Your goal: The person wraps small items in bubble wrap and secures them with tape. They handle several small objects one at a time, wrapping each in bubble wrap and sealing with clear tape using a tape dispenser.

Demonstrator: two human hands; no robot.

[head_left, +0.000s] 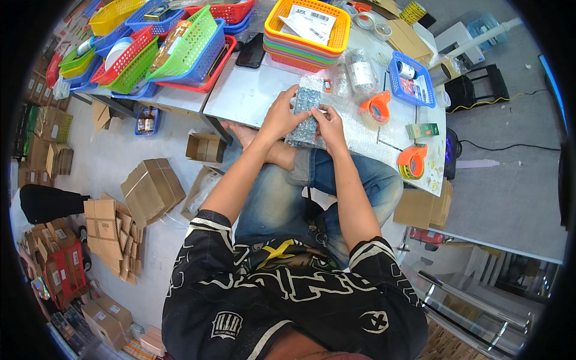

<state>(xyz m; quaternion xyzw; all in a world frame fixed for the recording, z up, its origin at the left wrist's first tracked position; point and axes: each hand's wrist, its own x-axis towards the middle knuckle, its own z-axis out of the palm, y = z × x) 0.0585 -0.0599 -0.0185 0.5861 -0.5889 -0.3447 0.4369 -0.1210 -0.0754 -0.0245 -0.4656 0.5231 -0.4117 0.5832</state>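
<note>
Between my two hands, at the near edge of the white table, is a flat rectangular package [306, 103] wrapped in bubble wrap. My left hand [282, 117] grips its left side, thumb across the top. On its right edge my right hand [329, 125] presses with thumb and fingers. Loose bubble wrap [355, 139] spreads under and beside the package. Just beyond my right hand lies a small orange-and-dark item [327, 85]. An orange tape dispenser [376, 108] stands to the right, and a second tape dispenser [411, 161] with yellow tape sits nearer the table's right edge.
A stack of coloured baskets [306, 51] with papers on top stands ahead. Beside it lies a black phone [251, 51]. A blue basket [411, 79], a bubble-wrapped cylinder [361, 71] and a green box [422, 130] are on the right. Filled baskets [186, 48] crowd the left; cartons [153, 191] lie on the floor.
</note>
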